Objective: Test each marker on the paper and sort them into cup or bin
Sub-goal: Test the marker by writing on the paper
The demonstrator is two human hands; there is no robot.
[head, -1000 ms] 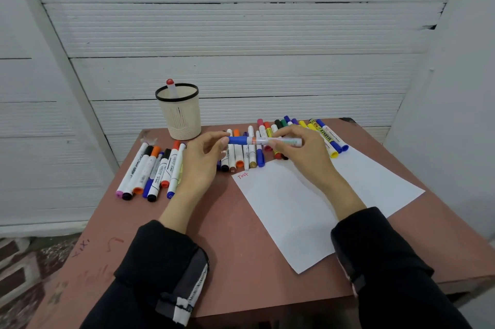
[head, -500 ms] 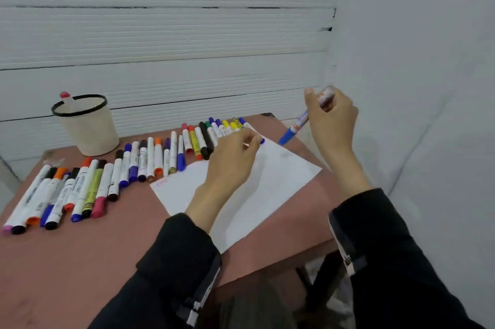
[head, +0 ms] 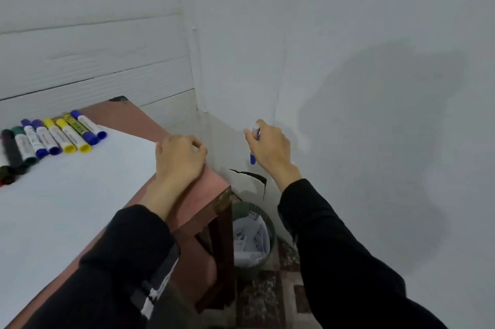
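Observation:
My right hand grips a blue marker with its blue cap pointing down, held out past the table's right edge and above the green bin on the floor. My left hand rests with curled fingers on the right corner of the brown table, beside the white paper; whether it holds something is unclear. A row of several markers lies at the paper's far left. The cup is out of view.
The bin stands on a patterned floor between the table leg and the white wall, with crumpled paper inside. A torn hole shows in the wall low down behind the bin.
The view has swung right and down, so the cup has left the frame. My right hand has carried the blue marker off the table and lowered it above the bin. My left hand moved to the table corner.

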